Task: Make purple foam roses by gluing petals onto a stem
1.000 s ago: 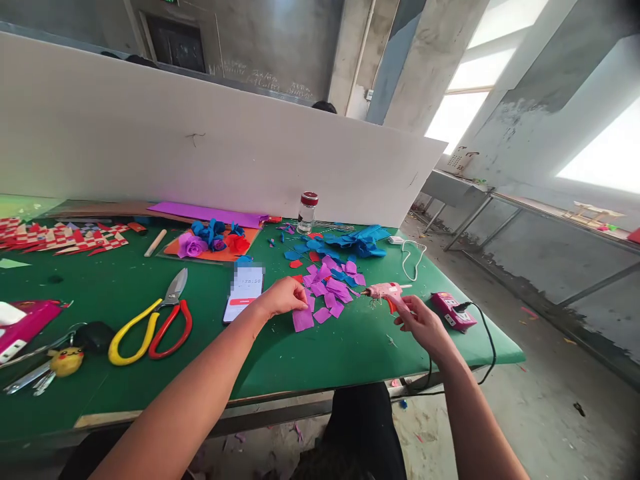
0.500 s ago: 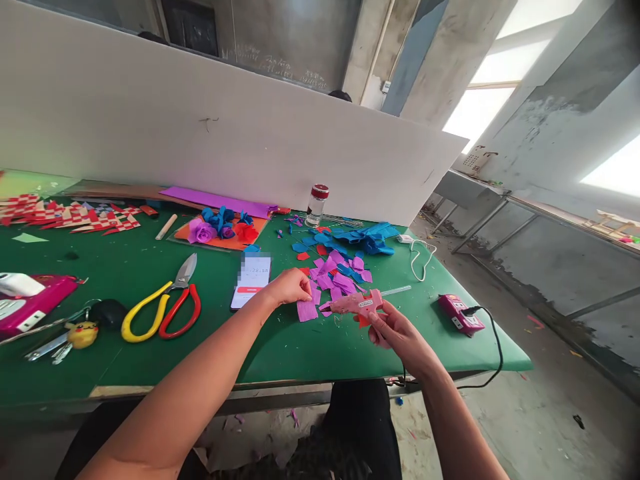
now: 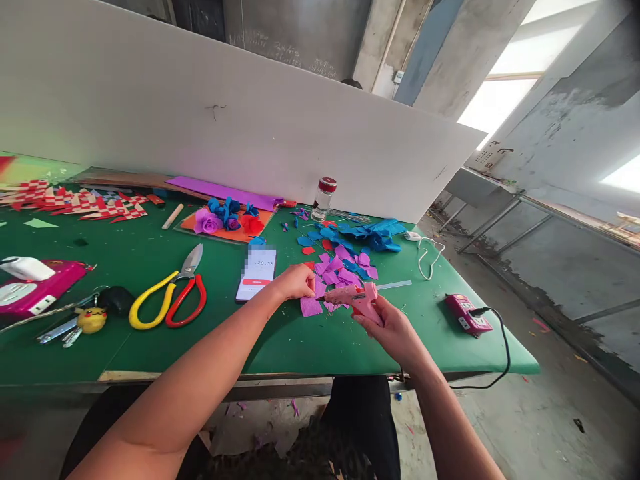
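Note:
My right hand [image 3: 395, 327] is wrapped round the handle of a pink hot glue gun [image 3: 357, 297]. A clear glue stick [image 3: 395, 285] sticks out of its back end, and its nozzle points left toward my other hand. My left hand [image 3: 299, 282] is closed in a pinch at the upper edge of a purple crepe paper piece [image 3: 311, 307]. The nozzle tip is close beside those fingers; whether it touches the paper I cannot tell. Loose purple paper pieces [image 3: 345, 275] lie just behind the gun on the green table [image 3: 280, 350].
A phone [image 3: 256, 275] lies left of my left hand, then yellow-and-red scissors [image 3: 173, 300]. Paper flowers [image 3: 225, 219], a red-lidded glass jar [image 3: 324, 200] and blue crepe paper [image 3: 377, 233] are behind. On the right sits a magenta power strip [image 3: 466, 315] with a black cord.
The glue gun has turned in my right hand, which now grips its handle more fully. My left hand keeps its pinch at the purple paper. The whole view has shifted slightly.

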The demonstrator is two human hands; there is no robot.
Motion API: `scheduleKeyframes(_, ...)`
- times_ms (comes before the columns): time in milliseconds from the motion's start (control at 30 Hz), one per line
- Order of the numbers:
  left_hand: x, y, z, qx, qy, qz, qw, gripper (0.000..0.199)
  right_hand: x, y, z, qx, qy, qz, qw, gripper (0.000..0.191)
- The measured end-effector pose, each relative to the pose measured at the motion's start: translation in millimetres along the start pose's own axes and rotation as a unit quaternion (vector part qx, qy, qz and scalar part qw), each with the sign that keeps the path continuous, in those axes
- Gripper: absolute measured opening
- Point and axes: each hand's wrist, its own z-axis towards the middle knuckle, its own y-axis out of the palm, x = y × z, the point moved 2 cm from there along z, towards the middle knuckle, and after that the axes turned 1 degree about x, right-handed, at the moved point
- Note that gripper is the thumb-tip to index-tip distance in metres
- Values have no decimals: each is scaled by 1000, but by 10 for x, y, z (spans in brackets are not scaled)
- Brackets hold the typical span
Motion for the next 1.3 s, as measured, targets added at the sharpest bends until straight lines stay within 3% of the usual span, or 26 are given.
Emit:
scheduleKeyframes(200,22,-3,-13,-3,7,3,1000,10,-102,33,-45,-64,-6,51,997,40)
scheduleKeyframes(500,0,14,7,-6,8,16,1000,9,-77,24,-21,-50,-67,-94,992,29)
scheduleKeyframes(833,-10,21,21,-14,8,25,1000,7,-202,60,-43,-67,-105,-162,979,38)
scheduleKeyframes(1300,2,16,12,-12,9,30,999,8,-184,106,-22,-60,-117,-188,973,38)
